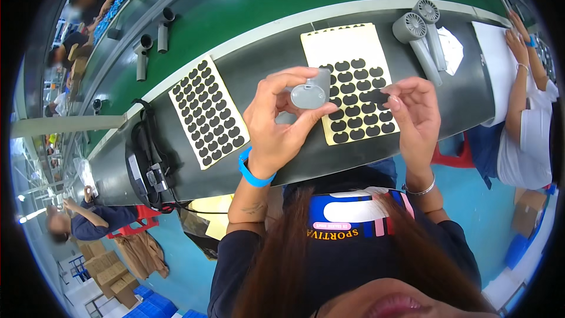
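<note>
My left hand (272, 122) is closed around a grey plastic part (309, 95), its flat oval end turned upward. It looks like the handle end of a handheld fan. A small black sticker (374, 97) is pinched between the thumb and fingertips of my right hand (416, 119), to the right of the grey part. Behind both hands lies a pale yellow sheet (341, 45) with rows of black oval stickers, its far part bare. A second sticker sheet (209, 112) lies to the left, covered in the same black shapes.
Two grey handheld fans (410, 28) lie at the far right beside crumpled white material (451, 52). A black device with cables (146, 162) sits at the left. Beyond the bench, a green conveyor belt (259, 3) carries grey fan bodies (142, 54). A co-worker's hands (518, 44) are at the right.
</note>
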Tool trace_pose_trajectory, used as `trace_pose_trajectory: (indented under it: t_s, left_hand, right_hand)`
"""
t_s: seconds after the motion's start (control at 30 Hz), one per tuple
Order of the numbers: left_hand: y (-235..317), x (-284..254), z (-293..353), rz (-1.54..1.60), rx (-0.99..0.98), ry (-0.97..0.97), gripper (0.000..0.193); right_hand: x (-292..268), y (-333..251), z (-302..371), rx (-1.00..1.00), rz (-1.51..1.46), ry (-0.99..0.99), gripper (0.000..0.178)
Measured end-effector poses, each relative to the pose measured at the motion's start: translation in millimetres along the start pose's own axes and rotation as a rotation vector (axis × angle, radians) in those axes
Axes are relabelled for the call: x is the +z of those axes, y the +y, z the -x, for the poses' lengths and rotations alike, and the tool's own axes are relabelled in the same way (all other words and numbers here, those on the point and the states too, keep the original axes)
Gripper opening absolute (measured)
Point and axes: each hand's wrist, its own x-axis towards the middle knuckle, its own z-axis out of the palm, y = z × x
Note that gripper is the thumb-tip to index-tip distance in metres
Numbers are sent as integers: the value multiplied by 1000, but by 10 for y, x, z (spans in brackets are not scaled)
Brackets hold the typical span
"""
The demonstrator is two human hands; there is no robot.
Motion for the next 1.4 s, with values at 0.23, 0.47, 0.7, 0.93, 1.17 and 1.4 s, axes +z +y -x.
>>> trace_pose_trajectory:
  t_s: [0.23, 0.47, 0.7, 0.93, 1.17, 1.4]
  left_hand:
    - [28, 219, 20, 114, -51, -34, 45]
    - [58, 231, 36, 169, -83, -120, 41]
    - [60, 245, 65, 370, -171, -155, 46]
    - [38, 262, 72, 436, -227, -165, 44]
    - [36, 300, 74, 481, -253, -143, 41]
    - [33, 315, 77, 504, -259, -139, 40]
  right_hand:
    - [41, -172, -16, -73, -104, -13, 26]
    - [113, -262, -39, -103, 91, -119, 33]
    - [163, -295, -87, -103, 172, -192, 35]
    - [153, -287, -100, -50, 166, -172, 34]
    - [151, -286, -107, -44, 173, -158, 33]
    - [150, -284, -104, -43, 175, -154, 33]
